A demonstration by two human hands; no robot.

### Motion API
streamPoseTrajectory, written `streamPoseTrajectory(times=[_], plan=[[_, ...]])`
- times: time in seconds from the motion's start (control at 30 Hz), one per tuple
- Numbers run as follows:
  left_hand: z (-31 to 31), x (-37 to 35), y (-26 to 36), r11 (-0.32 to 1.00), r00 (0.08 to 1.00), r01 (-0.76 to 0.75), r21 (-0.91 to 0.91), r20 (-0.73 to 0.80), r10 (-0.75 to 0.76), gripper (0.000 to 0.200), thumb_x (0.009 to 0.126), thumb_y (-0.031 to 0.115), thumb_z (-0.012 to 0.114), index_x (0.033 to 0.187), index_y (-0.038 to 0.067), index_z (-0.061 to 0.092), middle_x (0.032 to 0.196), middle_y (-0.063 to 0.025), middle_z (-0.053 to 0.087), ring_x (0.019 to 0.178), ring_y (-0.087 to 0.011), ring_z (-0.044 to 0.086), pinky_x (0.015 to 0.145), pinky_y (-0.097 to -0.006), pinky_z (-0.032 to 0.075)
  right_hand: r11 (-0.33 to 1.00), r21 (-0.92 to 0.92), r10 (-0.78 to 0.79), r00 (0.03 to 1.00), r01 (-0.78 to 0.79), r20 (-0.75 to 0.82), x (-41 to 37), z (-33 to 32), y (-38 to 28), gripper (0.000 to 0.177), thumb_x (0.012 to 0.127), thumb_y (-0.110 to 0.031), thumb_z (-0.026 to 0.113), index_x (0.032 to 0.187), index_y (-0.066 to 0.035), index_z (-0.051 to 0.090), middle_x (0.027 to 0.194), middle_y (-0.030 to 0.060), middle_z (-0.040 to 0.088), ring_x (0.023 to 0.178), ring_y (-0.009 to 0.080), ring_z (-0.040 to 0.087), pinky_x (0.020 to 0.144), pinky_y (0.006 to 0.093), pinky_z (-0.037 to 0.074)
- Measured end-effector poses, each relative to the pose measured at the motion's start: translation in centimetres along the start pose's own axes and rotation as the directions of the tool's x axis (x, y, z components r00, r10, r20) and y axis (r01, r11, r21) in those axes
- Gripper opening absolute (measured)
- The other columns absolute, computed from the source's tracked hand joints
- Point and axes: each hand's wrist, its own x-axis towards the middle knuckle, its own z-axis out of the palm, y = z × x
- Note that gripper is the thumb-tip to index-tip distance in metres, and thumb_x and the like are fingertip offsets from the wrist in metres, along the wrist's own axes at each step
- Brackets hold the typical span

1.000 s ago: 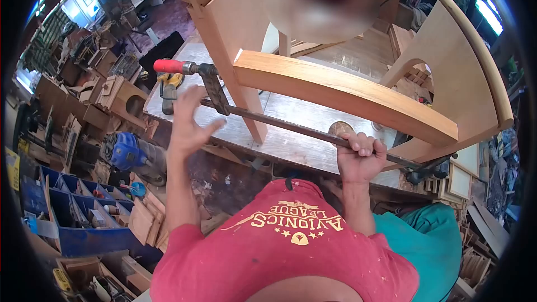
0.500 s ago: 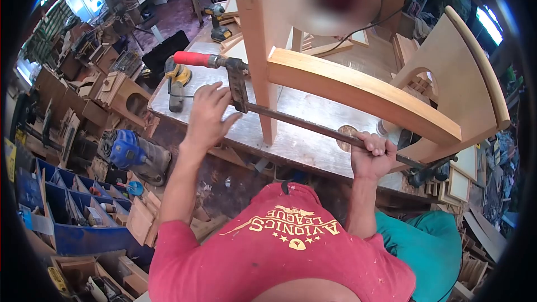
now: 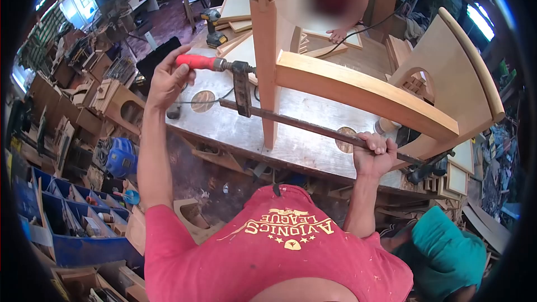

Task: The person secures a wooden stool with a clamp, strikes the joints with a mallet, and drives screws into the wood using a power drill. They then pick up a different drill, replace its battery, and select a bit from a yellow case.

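Note:
A long metal bar clamp (image 3: 313,124) lies across a curved wooden frame. Its red handle (image 3: 198,62) is at the left, and its sliding jaw (image 3: 241,88) stands beside the wooden post (image 3: 266,72). The fingers of my left hand (image 3: 170,78) are closed round the end of the red handle. My right hand (image 3: 375,154) is wrapped around the bar near its far end. Above the bar, a curved wooden rail (image 3: 369,95) runs from the post to a curved panel (image 3: 458,72) with an arched cutout.
The frame stands on a metal-topped bench (image 3: 302,151). Behind are a yellow cordless drill (image 3: 214,28), wooden panels and a co-worker's hand (image 3: 337,35). A person in green clothing (image 3: 450,251) is at lower right. At left are a blue vacuum (image 3: 118,155) and blue bin (image 3: 89,246).
My left hand has gone from beside the clamp's jaw, up and left onto the red handle. My right hand stays on the bar. The person in green has shifted right.

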Motion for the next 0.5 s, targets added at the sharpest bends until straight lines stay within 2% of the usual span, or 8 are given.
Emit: streamPoseTrajectory(times=[0.07, 0.17, 0.2, 0.3, 0.33, 0.43, 0.47, 0.5], plan=[[-0.1, 0.3, -1.0, 0.992, 1.000, 0.004, -0.123, -0.017, -0.006, 0.046, 0.090, 0.024, 0.070, 0.127, -0.001, 0.057, 0.078, -0.0025, 0.061, 0.062, -0.0102, 0.057, 0.057, -0.0263, 0.049, 1.000, 0.010, -0.004, 1.000, 0.004, 0.005, 0.1, -0.2, 0.0, 0.032, 0.079, -0.020, 0.052, 0.052, -0.013, 0.037, 0.050, 0.0017, 0.037, 0.056, 0.0187, 0.042, 0.075, 0.0399, 0.043], [-0.9, 0.4, -0.8, 0.981, 0.994, 0.082, -0.174, 0.089, -0.068, 0.038, 0.095, 0.031, 0.064, 0.114, -0.002, 0.062, 0.073, -0.0017, 0.059, 0.060, -0.0089, 0.056, 0.056, -0.0260, 0.048, 1.000, 0.000, -0.004, 1.000, 0.004, 0.004, 0.2, 0.1, -0.1, 0.032, 0.079, -0.019, 0.052, 0.052, -0.014, 0.037, 0.050, 0.0013, 0.037, 0.056, 0.0185, 0.042, 0.075, 0.0394, 0.043], [-0.8, 0.5, -1.0, 0.994, 0.999, 0.030, -0.103, 0.035, -0.026, 0.038, 0.098, 0.037, 0.058, 0.104, -0.001, 0.064, 0.071, -0.0022, 0.059, 0.059, -0.0100, 0.056, 0.056, -0.0262, 0.049, 1.000, -0.010, -0.009, 1.000, 0.009, -0.002, 0.1, 0.2, -0.1, 0.032, 0.079, -0.019, 0.052, 0.052, -0.014, 0.037, 0.050, 0.0012, 0.037, 0.056, 0.0184, 0.042, 0.075, 0.0392, 0.043], [0.4, 1.9, -2.4, 0.976, 0.988, -0.079, -0.205, -0.148, 0.049, 0.038, 0.098, 0.037, 0.058, 0.104, 0.000, 0.064, 0.072, -0.0028, 0.060, 0.059, -0.0131, 0.057, 0.059, -0.0276, 0.051, 1.000, 0.015, 0.017, 1.000, -0.017, 0.011, 0.0, 0.1, 0.1, 0.032, 0.079, -0.018, 0.053, 0.052, -0.014, 0.037, 0.050, 0.0010, 0.037, 0.056, 0.0181, 0.042, 0.075, 0.0387, 0.043], [0.5, 2.1, -2.1, 0.938, 0.996, -0.087, -0.336, -0.030, 0.081, 0.040, 0.097, 0.035, 0.061, 0.114, -0.002, 0.060, 0.090, -0.0088, 0.066, 0.074, -0.0186, 0.066, 0.070, -0.0313, 0.056, 0.999, 0.030, 0.026, 0.999, -0.026, 0.021, -0.1, 0.3, 0.0, 0.032, 0.079, -0.018, 0.053, 0.052, -0.014, 0.037, 0.050, 0.0010, 0.037, 0.056, 0.0181, 0.042, 0.075, 0.0386, 0.043], [4.5, 0.7, -0.4, 0.854, 0.986, -0.168, -0.492, -0.102, 0.135, 0.045, 0.097, 0.029, 0.062, 0.127, -0.003, 0.052, 0.118, -0.0158, 0.064, 0.096, -0.0237, 0.067, 0.081, -0.0351, 0.058, 0.999, 0.043, 0.029, 0.999, -0.030, 0.012, 0.0, 0.1, -0.1, 0.032, 0.079, -0.018, 0.054, 0.052, -0.015, 0.036, 0.050, 0.0007, 0.038, 0.055, 0.0175, 0.042, 0.076, 0.0383, 0.043], [3.1, 0.6, -1.9, 0.844, 0.976, -0.205, -0.495, -0.043, 0.212, 0.051, 0.096, 0.026, 0.062, 0.135, -0.002, 0.045, 0.136, -0.0188, 0.054, 0.109, -0.0259, 0.064, 0.085, -0.0363, 0.059, 0.998, 0.051, 0.039, 0.999, -0.040, 0.022, 0.1, 0.3, 0.0, 0.032, 0.079, -0.018, 0.054, 0.052, -0.015, 0.037, 0.050, 0.0005, 0.038, 0.055, 0.0173, 0.042, 0.076, 0.0383, 0.043], [1.9, 0.7, -3.2, 0.861, 0.979, -0.197, -0.468, -0.041, 0.201, 0.051, 0.096, 0.027, 0.061, 0.136, 0.000, 0.045, 0.134, -0.0168, 0.055, 0.110, -0.0241, 0.063, 0.085, -0.0346, 0.058, 0.997, 0.058, 0.043, 0.999, -0.045, 0.030, 0.0, 0.5, 0.2, 0.032, 0.079, -0.019, 0.054, 0.052, -0.015, 0.037, 0.050, 0.0003, 0.038, 0.055, 0.0171, 0.042, 0.076, 0.0383, 0.043]])
